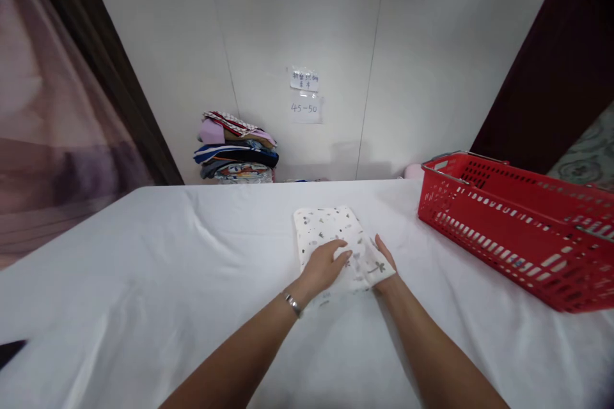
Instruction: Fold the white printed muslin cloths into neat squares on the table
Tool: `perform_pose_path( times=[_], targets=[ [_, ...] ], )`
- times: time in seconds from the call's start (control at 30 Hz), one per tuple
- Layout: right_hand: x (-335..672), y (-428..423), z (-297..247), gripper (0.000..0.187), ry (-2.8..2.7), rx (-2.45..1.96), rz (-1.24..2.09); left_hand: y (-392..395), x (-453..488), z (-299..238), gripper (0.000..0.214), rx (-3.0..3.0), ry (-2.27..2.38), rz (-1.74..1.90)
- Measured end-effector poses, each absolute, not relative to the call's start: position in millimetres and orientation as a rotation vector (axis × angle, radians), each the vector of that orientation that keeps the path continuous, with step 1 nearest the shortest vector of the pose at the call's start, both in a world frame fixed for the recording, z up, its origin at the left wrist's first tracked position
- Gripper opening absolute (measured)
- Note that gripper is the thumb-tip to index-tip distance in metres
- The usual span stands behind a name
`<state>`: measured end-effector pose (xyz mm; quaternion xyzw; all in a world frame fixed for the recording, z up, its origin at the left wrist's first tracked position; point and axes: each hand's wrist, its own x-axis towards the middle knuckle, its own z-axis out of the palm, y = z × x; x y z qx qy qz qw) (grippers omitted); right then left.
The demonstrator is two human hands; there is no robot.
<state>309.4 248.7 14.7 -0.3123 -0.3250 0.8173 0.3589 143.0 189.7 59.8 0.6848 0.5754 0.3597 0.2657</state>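
Note:
A white cloth (323,222) with a small grey and green leaf print lies folded into a rough rectangle on the white-covered table. My left hand (322,265), with a silver band at its wrist, rests on top of the cloth, thumb and forefinger apart. At the near right corner, my right hand (387,265) is partly beneath the cloth and holds that edge, which is slightly raised. Some of its fingers are hidden by the fabric.
A red plastic basket (484,214) stands on the right of the table (158,262). Past the far edge, a stack of folded fabrics (237,150) sits against the wall, below and left of paper labels (306,96). A curtain (62,121) hangs at the left.

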Motion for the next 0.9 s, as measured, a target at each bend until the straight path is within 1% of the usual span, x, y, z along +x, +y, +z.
perform_pose_path(
  times=[0.1,0.2,0.23,0.3,0.37,0.43,0.57,0.67,0.8,0.9],
  targets=[
    [315.1,252.6,18.1,0.057,-0.87,-0.802,2.131,172.2,120.6,47.2,0.039,2.043,1.694,0.959],
    [325.4,259.5,22.6,0.046,-0.953,-0.928,2.142,163.3,110.4,27.5,0.037,2.089,1.806,0.883],
    [328.4,263.0,25.0,0.043,-1.015,-1.0,2.111,162.5,109.1,21.8,0.037,2.064,1.823,0.859],
    [331.7,272.5,31.0,0.04,-1.202,-1.2,1.948,163.1,108.3,13.8,0.037,1.999,1.82,0.835],
    [330.6,285.0,37.5,0.044,-1.363,-1.397,1.732,165.6,108.6,10.5,0.039,1.939,1.801,0.854],
    [325.1,298.6,42.1,0.051,-1.444,-1.525,1.595,168.5,109.0,9.4,0.043,1.87,1.807,0.922],
    [308.1,320.2,42.1,0.055,-1.538,-1.595,1.464,173.2,108.4,6.4,0.05,1.683,1.85,1.086],
    [298.4,328.1,37.7,0.058,-1.613,-1.62,1.318,177.2,106.7,3.0,0.051,1.477,1.869,1.154],
    [292.9,330.5,34.3,0.054,-1.7,-1.598,1.12,186.7,102.8,-0.1,0.056,1.282,1.88,1.166],
    [292.8,327.3,32.7,0.044,-1.741,-1.564,1.0,194.3,99.6,-1.8,0.055,1.272,1.906,1.145]
  ],
)
